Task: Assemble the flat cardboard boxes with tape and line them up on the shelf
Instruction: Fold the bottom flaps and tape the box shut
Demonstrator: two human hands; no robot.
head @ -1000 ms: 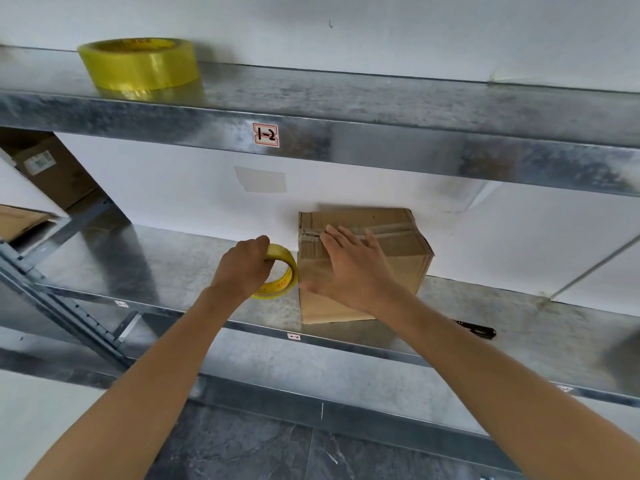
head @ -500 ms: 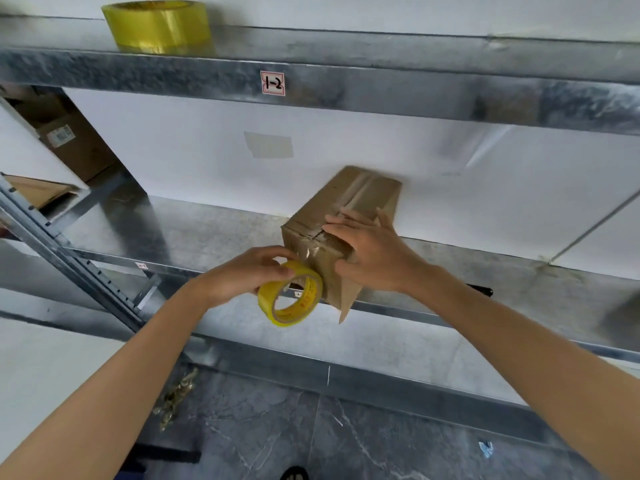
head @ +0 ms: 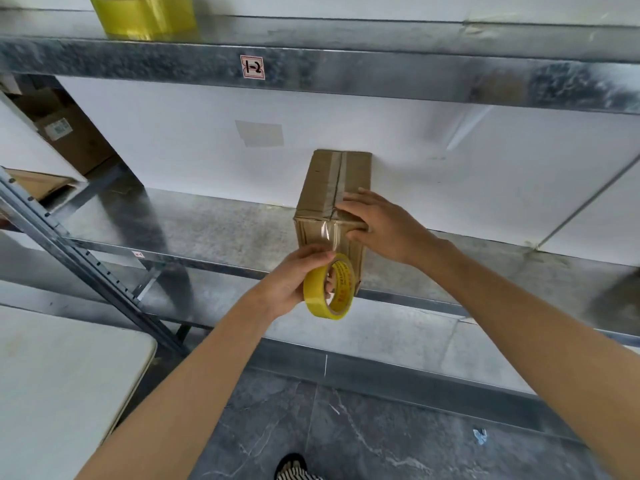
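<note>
A small brown cardboard box (head: 325, 188) stands on the metal shelf (head: 194, 230), its narrow end toward me and its top seam taped. My right hand (head: 377, 220) grips the box's near top right corner, thumb on the front face. My left hand (head: 294, 282) holds a yellow tape roll (head: 329, 289) just below the box's front face. A clear strip of tape (head: 327, 237) runs from the roll up the front face to the top seam.
A larger yellow tape roll (head: 145, 13) sits on the upper shelf (head: 381, 74), which carries a small label (head: 252, 66). A slanted shelf post (head: 79, 261) and other cardboard boxes (head: 69, 136) stand at left. A white table (head: 62, 386) fills the lower left.
The box has swung round so that its narrow end faces me. My left hand has drawn the tape roll down below the front face, stretching a strip of tape.
</note>
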